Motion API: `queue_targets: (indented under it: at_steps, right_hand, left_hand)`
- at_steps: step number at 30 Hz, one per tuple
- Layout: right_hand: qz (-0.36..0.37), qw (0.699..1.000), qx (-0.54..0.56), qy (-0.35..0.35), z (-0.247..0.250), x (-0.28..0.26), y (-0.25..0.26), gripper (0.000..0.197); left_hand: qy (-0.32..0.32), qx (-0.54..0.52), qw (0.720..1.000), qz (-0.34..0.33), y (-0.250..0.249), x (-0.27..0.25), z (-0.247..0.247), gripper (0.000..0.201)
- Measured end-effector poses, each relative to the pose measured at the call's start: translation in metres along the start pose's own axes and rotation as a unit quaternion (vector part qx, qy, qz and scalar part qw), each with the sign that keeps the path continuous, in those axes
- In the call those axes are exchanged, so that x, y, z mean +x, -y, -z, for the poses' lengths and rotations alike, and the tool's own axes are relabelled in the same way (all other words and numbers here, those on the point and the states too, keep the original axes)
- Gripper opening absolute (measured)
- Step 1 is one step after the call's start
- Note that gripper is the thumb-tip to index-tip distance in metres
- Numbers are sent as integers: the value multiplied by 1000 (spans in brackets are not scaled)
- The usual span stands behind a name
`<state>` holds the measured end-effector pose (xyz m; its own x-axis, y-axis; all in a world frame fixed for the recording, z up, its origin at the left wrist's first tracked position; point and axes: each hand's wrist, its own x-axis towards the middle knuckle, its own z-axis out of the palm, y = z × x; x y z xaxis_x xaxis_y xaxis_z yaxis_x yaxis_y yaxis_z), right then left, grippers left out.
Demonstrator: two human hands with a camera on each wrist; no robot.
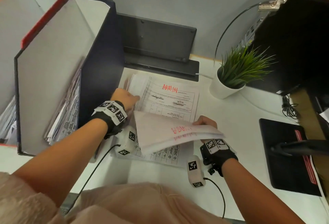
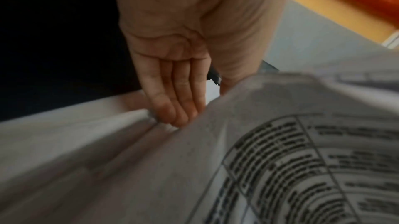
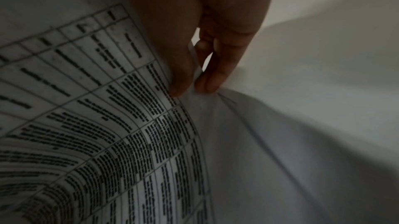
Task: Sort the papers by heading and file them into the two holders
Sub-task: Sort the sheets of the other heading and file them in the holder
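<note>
Right hand (image 1: 206, 122): pinches lifted sheets (image 1: 170, 131), red lettering showing through. Left hand (image 1: 124, 97): straight fingers (image 2: 172, 108) pressing the stack (image 1: 169, 95) headed ADMIN. Blue holder (image 1: 99, 60) left, part-filled

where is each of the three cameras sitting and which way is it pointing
Head: on the head, looking forward and down at the desk; both forearms, left hand, right hand show.
Left wrist: along the palm; straight fingers press on the paper stack.
Right wrist: along the hand; thumb and finger pinch the lifted sheets.
Shared: head and right wrist both show the lifted sheets.
</note>
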<state>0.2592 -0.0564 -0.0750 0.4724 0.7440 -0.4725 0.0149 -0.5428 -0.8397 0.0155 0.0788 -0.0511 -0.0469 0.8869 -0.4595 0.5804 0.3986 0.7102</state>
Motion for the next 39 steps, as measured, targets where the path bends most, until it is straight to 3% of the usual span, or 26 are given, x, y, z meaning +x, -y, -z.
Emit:
queue_targets:
  at_steps: [4, 7, 14, 18, 21, 23, 26, 30, 32, 37, 39]
  right_hand:
    - [32, 999, 9, -8, 1, -3, -2, 49]
    - [80, 992, -95, -3, -3, -5, -1, 35]
    - [138, 987, -80, -30, -3, -6, 3, 40]
    - [84, 993, -72, -33, -4, -3, 8, 37]
    - [5, 993, -118, -9, -2, 1, 6, 27]
    - [8, 982, -188, -11, -2, 4, 7, 24]
    - [51, 958, -281, -35, -3, 6, 7, 39]
    - [77, 988, -88, -100, -4, -2, 3, 55]
    - [88, 990, -47, -103, -5, -4, 2, 60]
    - [82, 995, -18, -54, -8, -5, 4, 36]
    - [71, 995, -31, -67, -9, -5, 7, 37]
  left_hand:
    - [19, 128, 992, -9, -5, -3, 0, 38]
    - [24, 180, 982, -53, -8, -7, -2, 34]
    - [31, 155, 983, -95, -7, -13, -1, 21]
    - [1, 139, 984, -116, -3, -24, -3, 23]
    - [-72, 109, 969, -210, 4, -33, -5, 20]
    - [-69, 32, 966, -248, 8, -36, -6, 24]
    - [-34, -81, 972, -219, 12, -36, -9, 28]
    - [-20, -184, 970, -155, 13, -33, -9, 37]
    - [7, -229, 966, -119, 12, -31, -10, 41]
    - [71, -275, 955, -88, 6, -32, -8, 33]
    - [87, -276, 954, -75, 5, -32, -7, 27]
